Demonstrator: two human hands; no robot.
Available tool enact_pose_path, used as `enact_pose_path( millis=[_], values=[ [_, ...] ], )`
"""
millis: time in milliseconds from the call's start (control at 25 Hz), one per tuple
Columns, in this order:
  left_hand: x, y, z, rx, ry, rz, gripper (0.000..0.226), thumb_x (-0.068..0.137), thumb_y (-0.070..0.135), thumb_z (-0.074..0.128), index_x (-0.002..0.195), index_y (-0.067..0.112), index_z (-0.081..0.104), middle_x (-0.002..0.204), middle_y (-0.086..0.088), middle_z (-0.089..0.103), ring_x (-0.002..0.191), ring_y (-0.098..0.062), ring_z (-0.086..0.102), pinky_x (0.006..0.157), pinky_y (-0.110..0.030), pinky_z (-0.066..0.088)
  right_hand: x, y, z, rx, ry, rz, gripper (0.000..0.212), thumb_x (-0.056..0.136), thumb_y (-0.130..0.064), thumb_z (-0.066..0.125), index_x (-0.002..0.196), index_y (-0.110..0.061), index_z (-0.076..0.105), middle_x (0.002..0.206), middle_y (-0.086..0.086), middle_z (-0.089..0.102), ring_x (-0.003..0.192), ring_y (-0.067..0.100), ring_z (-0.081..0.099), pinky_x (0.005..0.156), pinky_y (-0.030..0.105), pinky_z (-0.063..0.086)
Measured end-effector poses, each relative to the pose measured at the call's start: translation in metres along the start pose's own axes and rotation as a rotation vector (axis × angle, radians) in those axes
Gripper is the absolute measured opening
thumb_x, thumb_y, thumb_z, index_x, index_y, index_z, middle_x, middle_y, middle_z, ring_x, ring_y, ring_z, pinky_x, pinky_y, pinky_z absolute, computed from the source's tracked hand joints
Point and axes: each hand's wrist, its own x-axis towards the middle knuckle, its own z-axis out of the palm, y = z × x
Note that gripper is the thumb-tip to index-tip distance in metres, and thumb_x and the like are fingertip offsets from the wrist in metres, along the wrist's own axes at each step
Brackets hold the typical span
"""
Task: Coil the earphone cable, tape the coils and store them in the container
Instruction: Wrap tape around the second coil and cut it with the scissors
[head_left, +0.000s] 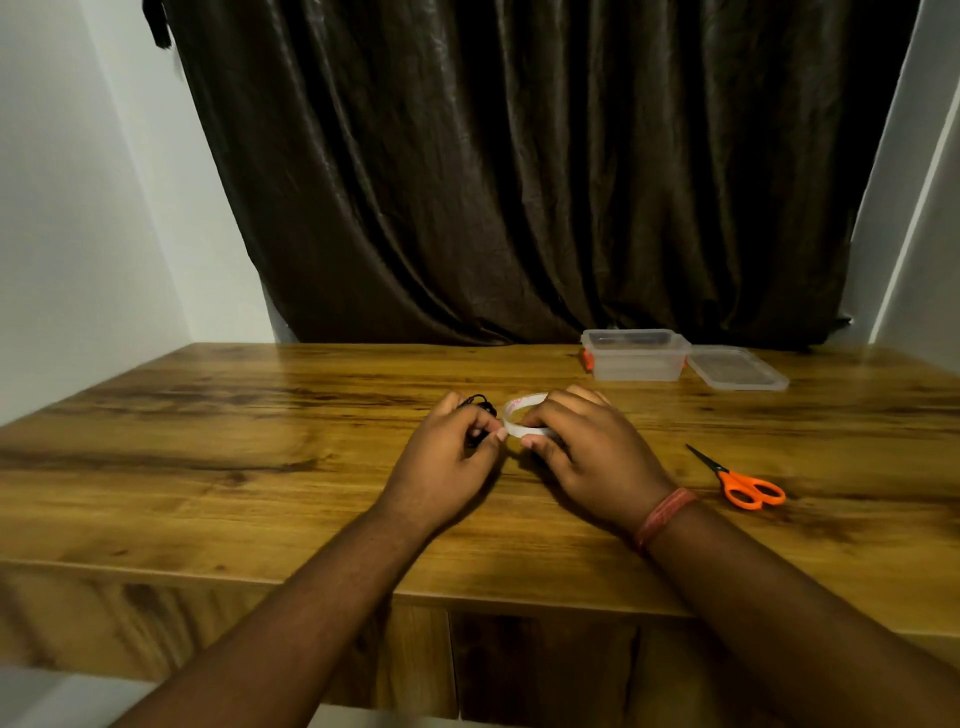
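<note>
Black coiled earphone cable sits bunched in the left hand's curled fingers, touching the tape roll gripped by the right hand just beside, container well beyond.

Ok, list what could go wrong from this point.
1. The left hand pinches the coiled earphone cable while also touching the tape roll that the right hand grips; the coil may spring loose.
2. The scissors lie out to the right, so cutting tape likely means letting go of something.
</note>
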Motion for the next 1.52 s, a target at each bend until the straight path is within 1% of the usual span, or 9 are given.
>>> enact_pose_path(
  millis=[120,480,680,760,840,960,1200,1360,1520],
  values=[
    [0.0001,0.0003,-0.0014,-0.020,-0.011,-0.011,0.003,0.088,0.031,0.062,0.085,0.032,0.062,0.089,0.016,0.048,0.083,-0.002,0.052,0.067,-0.016,0.041,-0.0002,-0.0027,-0.0009,-0.021,-0.013,-0.002,0.011,0.093,-0.032,0.060,0.102,-0.024,0.061,0.098,-0.008,0.060,0.094,0.013,0.050,0.083,0.033,0.042],
    [-0.0011,0.0074,-0.0063,-0.004,-0.005,-0.022,0.013,0.080,0.029,0.059,0.072,0.037,0.053,0.088,0.013,0.046,0.081,-0.002,0.049,0.064,-0.022,0.039,-0.0004,-0.0030,-0.0010,0.025,-0.018,-0.003,0.012,0.093,-0.032,0.058,0.098,-0.023,0.062,0.095,-0.008,0.060,0.094,0.012,0.048,0.080,0.030,0.040],
    [0.0014,0.0024,-0.0052,0.032,0.056,-0.056,0.015,0.084,0.024,0.061,0.076,0.035,0.054,0.090,0.015,0.045,0.086,0.003,0.048,0.064,-0.019,0.038,-0.0001,0.0004,-0.0014,0.070,0.006,0.037,0.009,0.093,-0.030,0.059,0.100,-0.025,0.062,0.095,-0.014,0.057,0.092,0.006,0.045,0.079,0.027,0.037],
    [0.0012,0.0010,-0.0047,-0.003,0.065,-0.061,0.013,0.089,0.027,0.058,0.081,0.036,0.055,0.093,0.017,0.045,0.088,0.006,0.049,0.067,-0.017,0.038,-0.0003,0.0016,-0.0020,0.084,0.026,0.062,0.010,0.093,-0.030,0.059,0.101,-0.026,0.062,0.095,-0.017,0.054,0.092,0.002,0.043,0.079,0.024,0.035],
    [-0.0003,0.0020,-0.0036,-0.023,0.029,-0.008,0.006,0.091,0.040,0.053,0.089,0.035,0.057,0.096,0.018,0.045,0.090,0.006,0.050,0.070,-0.013,0.038,-0.0002,0.0022,-0.0018,0.093,0.031,0.073,0.008,0.093,-0.029,0.060,0.100,-0.026,0.062,0.095,-0.014,0.056,0.093,0.004,0.045,0.079,0.026,0.037],
    [-0.0015,0.0034,0.0001,0.075,-0.014,0.060,0.023,0.090,0.052,0.047,0.096,0.033,0.058,0.096,0.019,0.040,0.089,0.004,0.050,0.066,-0.013,0.037,0.0003,0.0008,-0.0005,0.084,0.025,0.067,0.008,0.093,-0.030,0.059,0.099,-0.025,0.062,0.093,-0.014,0.055,0.091,0.006,0.045,0.079,0.026,0.038],
    [-0.0005,0.0021,-0.0010,0.081,0.006,0.080,0.006,0.094,0.032,0.055,0.088,0.030,0.056,0.092,0.017,0.041,0.083,0.001,0.049,0.064,-0.019,0.037,0.0003,-0.0001,-0.0009,0.086,0.028,0.049,0.007,0.092,-0.028,0.060,0.098,-0.025,0.061,0.092,-0.021,0.047,0.090,0.002,0.043,0.078,0.024,0.034],
    [-0.0012,0.0051,-0.0026,0.104,0.005,0.075,0.007,0.090,0.036,0.052,0.086,0.031,0.055,0.092,0.018,0.040,0.081,0.000,0.049,0.062,-0.020,0.039,0.0012,0.0004,-0.0001,0.113,0.022,0.041,0.006,0.091,-0.026,0.062,0.097,-0.023,0.062,0.091,-0.021,0.047,0.090,0.001,0.042,0.078,0.023,0.033],
    [-0.0009,0.0092,-0.0043,0.132,0.003,0.080,0.011,0.084,0.040,0.048,0.082,0.030,0.053,0.091,0.014,0.041,0.078,-0.003,0.049,0.061,-0.025,0.041,0.0010,0.0014,0.0002,0.146,-0.001,0.046,0.005,0.092,-0.027,0.062,0.096,-0.023,0.062,0.090,-0.018,0.049,0.090,0.006,0.046,0.077,0.027,0.039]
  ],
)
